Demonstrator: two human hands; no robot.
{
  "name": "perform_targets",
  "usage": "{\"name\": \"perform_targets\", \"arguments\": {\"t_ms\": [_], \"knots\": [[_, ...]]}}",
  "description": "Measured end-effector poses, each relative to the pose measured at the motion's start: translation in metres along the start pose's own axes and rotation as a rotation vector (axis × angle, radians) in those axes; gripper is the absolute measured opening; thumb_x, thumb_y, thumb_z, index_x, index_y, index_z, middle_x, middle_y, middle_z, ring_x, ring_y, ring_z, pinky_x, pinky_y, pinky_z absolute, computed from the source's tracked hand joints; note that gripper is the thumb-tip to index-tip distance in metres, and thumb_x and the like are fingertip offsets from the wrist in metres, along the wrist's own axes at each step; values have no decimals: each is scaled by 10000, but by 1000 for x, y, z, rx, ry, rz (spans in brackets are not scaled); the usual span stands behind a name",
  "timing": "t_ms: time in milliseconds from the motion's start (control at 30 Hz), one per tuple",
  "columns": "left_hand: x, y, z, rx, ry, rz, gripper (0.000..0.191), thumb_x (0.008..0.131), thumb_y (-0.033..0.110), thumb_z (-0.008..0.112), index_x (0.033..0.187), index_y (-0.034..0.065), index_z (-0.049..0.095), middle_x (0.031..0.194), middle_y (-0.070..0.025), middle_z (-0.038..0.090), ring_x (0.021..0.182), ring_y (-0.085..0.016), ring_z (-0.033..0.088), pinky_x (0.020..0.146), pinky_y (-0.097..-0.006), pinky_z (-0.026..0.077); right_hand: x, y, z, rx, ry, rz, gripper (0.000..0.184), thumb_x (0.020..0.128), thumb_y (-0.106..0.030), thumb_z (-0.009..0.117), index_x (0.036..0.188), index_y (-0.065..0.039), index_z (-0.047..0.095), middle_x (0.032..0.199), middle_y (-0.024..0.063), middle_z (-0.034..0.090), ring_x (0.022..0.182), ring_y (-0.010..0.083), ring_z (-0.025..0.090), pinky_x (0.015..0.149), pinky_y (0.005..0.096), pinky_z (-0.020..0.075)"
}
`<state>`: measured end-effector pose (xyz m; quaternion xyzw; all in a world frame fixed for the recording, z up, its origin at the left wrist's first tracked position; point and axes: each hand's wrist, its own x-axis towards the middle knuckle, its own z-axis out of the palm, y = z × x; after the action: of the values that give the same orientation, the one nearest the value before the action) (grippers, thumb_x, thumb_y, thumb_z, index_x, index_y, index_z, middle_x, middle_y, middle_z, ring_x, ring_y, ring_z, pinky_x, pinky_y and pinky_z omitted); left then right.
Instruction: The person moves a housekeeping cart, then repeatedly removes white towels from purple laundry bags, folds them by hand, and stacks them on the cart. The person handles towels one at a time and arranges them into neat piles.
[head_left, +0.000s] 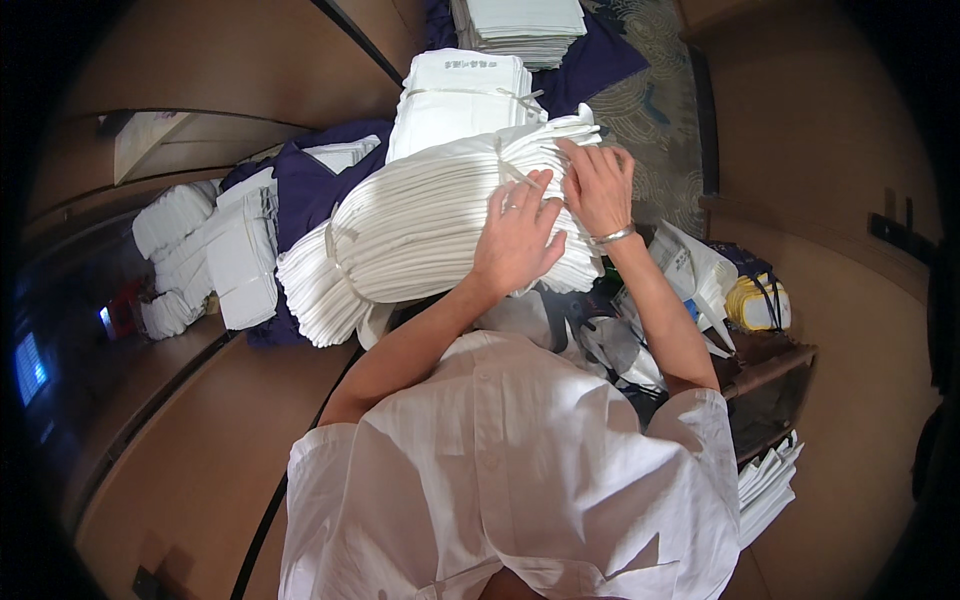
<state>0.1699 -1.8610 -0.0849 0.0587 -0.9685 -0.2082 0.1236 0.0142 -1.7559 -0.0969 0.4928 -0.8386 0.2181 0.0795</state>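
Observation:
A large bundle of folded white linens (420, 217) lies on its side before me. One fabric tie (346, 262) circles its left end, and a second tie (510, 161) with loose ends is near its right end. My left hand (517, 232) rests on the bundle, fingers spread, its fingertips beside the second tie. A ring is on one of its fingers. At the bundle's upper right end, my right hand (600, 184) touches the folded edges with bent fingers. Its wrist wears a metal bangle (615, 234). Whether the right fingertips pinch a fold is hidden.
Behind lies another tied white linen stack (457, 105), bearing writing. A taller stack (525, 26) stands on purple cloth (600, 56). At left are more white bundles (244, 255). Plastic bags (626, 349) and a yellow-edged bundle (757, 304) sit at right, by a brown wall (840, 300).

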Motion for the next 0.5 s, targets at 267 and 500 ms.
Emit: {"name": "perform_targets", "arguments": {"t_ms": [267, 500], "knots": [[1, 2, -1, 1, 7, -2, 393, 898, 342, 676, 1200, 95, 638, 1525, -140, 462, 1427, -281, 416, 1144, -511, 308, 8, -2, 0, -44, -14, 24, 544, 840, -88, 639, 1382, -107, 598, 936, 57, 603, 933, 243, 579, 981, 460, 380], [2, 4, -10, 15, -11, 5, 388, 901, 347, 676, 1199, 102, 636, 1524, -142, 461, 1419, -289, 424, 1138, -520, 316, 6, -6, -5, -50, -8, 40, 533, 845, -90, 636, 1377, -102, 596, 949, 59, 608, 934, 241, 585, 986, 464, 377]]}}
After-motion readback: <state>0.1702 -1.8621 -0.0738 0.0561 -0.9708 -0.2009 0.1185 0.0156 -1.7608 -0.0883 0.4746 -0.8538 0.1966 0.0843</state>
